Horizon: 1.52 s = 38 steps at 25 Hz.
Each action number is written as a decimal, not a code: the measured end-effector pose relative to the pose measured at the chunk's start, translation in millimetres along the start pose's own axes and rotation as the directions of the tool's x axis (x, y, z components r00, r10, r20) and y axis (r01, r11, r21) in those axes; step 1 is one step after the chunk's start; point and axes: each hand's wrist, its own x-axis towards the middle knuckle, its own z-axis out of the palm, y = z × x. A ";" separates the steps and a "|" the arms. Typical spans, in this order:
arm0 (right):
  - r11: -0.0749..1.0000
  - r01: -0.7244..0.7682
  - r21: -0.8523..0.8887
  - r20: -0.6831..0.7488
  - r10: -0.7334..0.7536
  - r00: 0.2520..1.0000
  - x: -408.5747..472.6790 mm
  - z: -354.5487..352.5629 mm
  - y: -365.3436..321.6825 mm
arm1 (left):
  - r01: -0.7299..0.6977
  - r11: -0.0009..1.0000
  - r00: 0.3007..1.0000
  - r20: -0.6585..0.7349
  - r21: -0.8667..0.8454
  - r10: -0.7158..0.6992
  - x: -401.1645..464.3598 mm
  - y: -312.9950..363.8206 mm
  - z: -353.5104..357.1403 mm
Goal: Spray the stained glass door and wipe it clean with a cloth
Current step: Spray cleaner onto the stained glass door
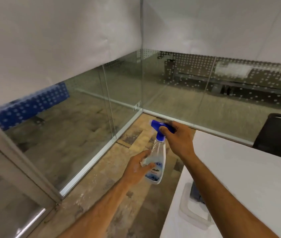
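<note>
Glass partitions (88, 103) with frosted upper bands and dotted film wall in a corner of an office, meeting above a mottled tan floor (129, 189). At the left edge stands the metal-framed glass door (7, 191), its lock plate just visible; any stains on it are too faint or blurred to pick out.

Between the door and a white desk (239, 177) on the right, the person holds a clear spray bottle (155, 162) upright in mid-air. The left hand (136, 169) wraps the body of the bottle, fingers curled round it over the label. The right hand (179, 136) closes on the blue trigger head (162, 127), thumb pressed on its near side. I judge the head is being turned or checked at the nozzle, not fired.

The nozzle points toward the far corner, away from the door, so a squeeze now would wet the wrong pane or the floor. If the head is loose, liquid could leak down onto the hands and make the grip slip.

No cloth is visible anywhere. A dark chair (278, 134) is cut off at the right edge, and a dark thing in a clear tray (196, 213) on the desk sits partly behind the right forearm, unidentifiable. The label is unreadable.
</note>
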 end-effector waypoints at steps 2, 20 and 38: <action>1.000 0.023 0.020 0.033 -0.023 0.999 -5.5 31.8 -21.1 | -0.016 1.000 0.999 -0.041 -0.002 0.016 -14.1 -2.0 -29.9; 0.923 0.044 0.383 0.199 -0.129 0.971 -123.2 323.5 -228.8 | 0.130 0.963 0.900 -0.436 0.238 -0.014 -171.5 -44.6 -330.5; 0.742 -0.134 0.656 0.691 -0.520 0.502 -115.5 568.9 -408.8 | 0.278 0.944 0.622 -0.782 0.176 -0.038 -240.1 -5.0 -586.2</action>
